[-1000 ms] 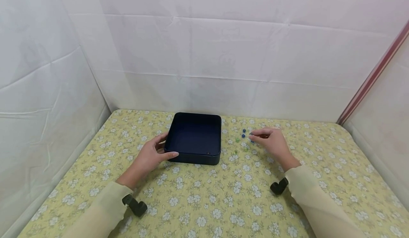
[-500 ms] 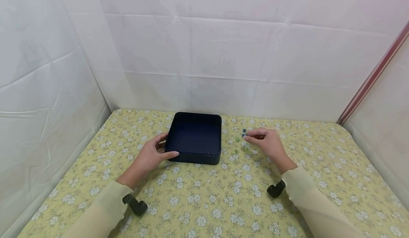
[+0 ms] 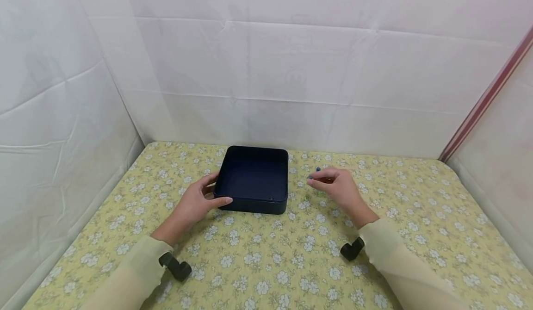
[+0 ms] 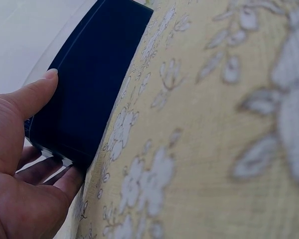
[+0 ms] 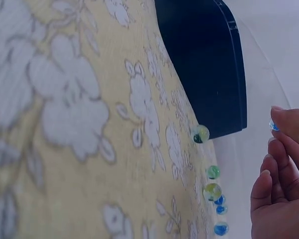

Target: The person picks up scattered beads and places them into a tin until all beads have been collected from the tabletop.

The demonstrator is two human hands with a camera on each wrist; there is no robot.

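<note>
A dark square box with an open top sits on the cloth. My left hand grips its near left corner, thumb along the front wall and fingers at the left side, as the left wrist view also shows. My right hand is to the right of the box. In the right wrist view, thumb and forefinger pinch a small blue glass marble, raised off the cloth. Several marbles lie below this hand: a yellow-green marble, a green marble and a blue marble among them.
A yellow flowered cloth covers the table. White sheeting stands behind and at both sides, with a reddish strip at the right corner. Each sleeve carries a black wrist camera, such as the left camera.
My right hand has moved left over the marbles toward the box, with the blue marble at its fingertips. The left hand and the box have stayed in place.
</note>
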